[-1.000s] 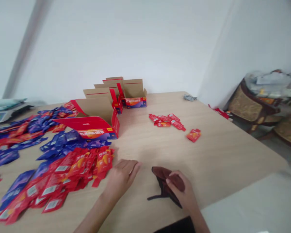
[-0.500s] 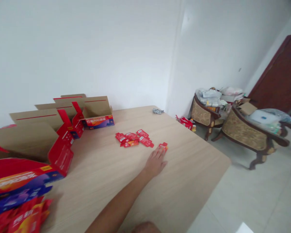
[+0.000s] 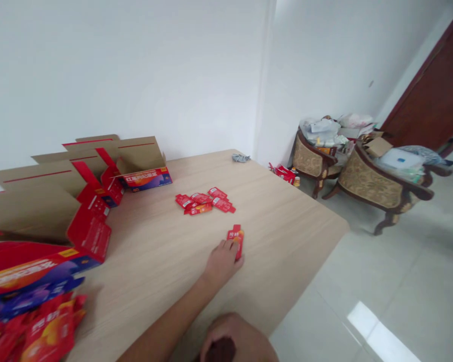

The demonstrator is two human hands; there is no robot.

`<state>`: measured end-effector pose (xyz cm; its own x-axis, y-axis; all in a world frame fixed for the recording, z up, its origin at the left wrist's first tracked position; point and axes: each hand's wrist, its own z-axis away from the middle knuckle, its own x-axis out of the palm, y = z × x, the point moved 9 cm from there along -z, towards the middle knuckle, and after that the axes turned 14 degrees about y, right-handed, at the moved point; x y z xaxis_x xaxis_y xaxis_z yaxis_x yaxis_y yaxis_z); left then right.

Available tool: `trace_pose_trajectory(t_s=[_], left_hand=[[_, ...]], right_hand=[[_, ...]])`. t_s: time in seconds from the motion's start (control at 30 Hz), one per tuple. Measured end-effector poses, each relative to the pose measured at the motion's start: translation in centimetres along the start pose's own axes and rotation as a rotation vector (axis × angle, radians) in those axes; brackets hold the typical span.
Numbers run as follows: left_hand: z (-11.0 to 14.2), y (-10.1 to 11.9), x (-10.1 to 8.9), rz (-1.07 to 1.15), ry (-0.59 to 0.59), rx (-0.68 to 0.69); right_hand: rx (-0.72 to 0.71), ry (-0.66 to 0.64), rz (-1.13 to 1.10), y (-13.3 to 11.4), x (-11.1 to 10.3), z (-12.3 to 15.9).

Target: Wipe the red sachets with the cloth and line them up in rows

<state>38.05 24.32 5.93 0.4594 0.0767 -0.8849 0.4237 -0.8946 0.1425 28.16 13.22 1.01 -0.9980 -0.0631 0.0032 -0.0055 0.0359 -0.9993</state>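
Observation:
My left hand (image 3: 222, 261) reaches across the wooden table (image 3: 287, 251), palm down. Its fingers and thumb close on the lower part of a red spouted sachet (image 3: 235, 234) with orange print, which lies on or just above the tabletop. Beyond it, several similar red sachets (image 3: 204, 199) lie in a loose, overlapping group. My right hand is out of view. At the bottom edge is a rounded bare skin shape (image 3: 245, 337) with a dark patch, which looks like a knee.
Open red and blue cardboard boxes (image 3: 94, 226) stand along the left, flaps raised. More red sachets (image 3: 51, 327) are heaped at the lower left. A grey crumpled item (image 3: 240, 158) lies at the far corner. Patterned chairs (image 3: 377, 188) loaded with bags stand beyond the table's right edge.
My left hand has drawn the single sachet back toward me and slightly left, and more of the sachet now shows. The view has shifted a little, so more of the knee-like shape appears.

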Motion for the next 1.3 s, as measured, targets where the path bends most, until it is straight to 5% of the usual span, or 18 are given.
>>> trace_pose_trajectory(t_s=[0.2,0.33,0.6,0.83,1.07,1.17,1.3], left_hand=[[12.2,-3.3,-7.6,-0.013,-0.112,-0.112],[20.8,-5.0,-11.7,0.027,-0.069,-0.244],[32.0,-1.8,-14.8,0.024,0.167,-0.333],[34.4,0.9,-15.2,0.044,0.109,-0.213],[33.9,0.4,-16.1,0.042,0.155,-0.063],[34.0,-0.1,-16.1,0.070,0.169,-0.061],[34.0,-0.4,-16.1,0.103,0.211,-0.095]], right_hand=[[-0.024,0.015,0.034,-4.1,-0.9,1.9],[-0.010,0.031,0.034,-4.5,-1.1,2.3],[0.073,0.315,-0.053,-2.7,-3.0,2.6],[-0.015,0.752,0.027,-2.3,-5.8,2.5],[-0.260,0.953,0.291,-7.0,-3.2,2.1],[-0.468,0.831,0.447,-10.0,1.4,1.2],[-0.674,0.393,0.720,-9.2,9.4,0.3]])
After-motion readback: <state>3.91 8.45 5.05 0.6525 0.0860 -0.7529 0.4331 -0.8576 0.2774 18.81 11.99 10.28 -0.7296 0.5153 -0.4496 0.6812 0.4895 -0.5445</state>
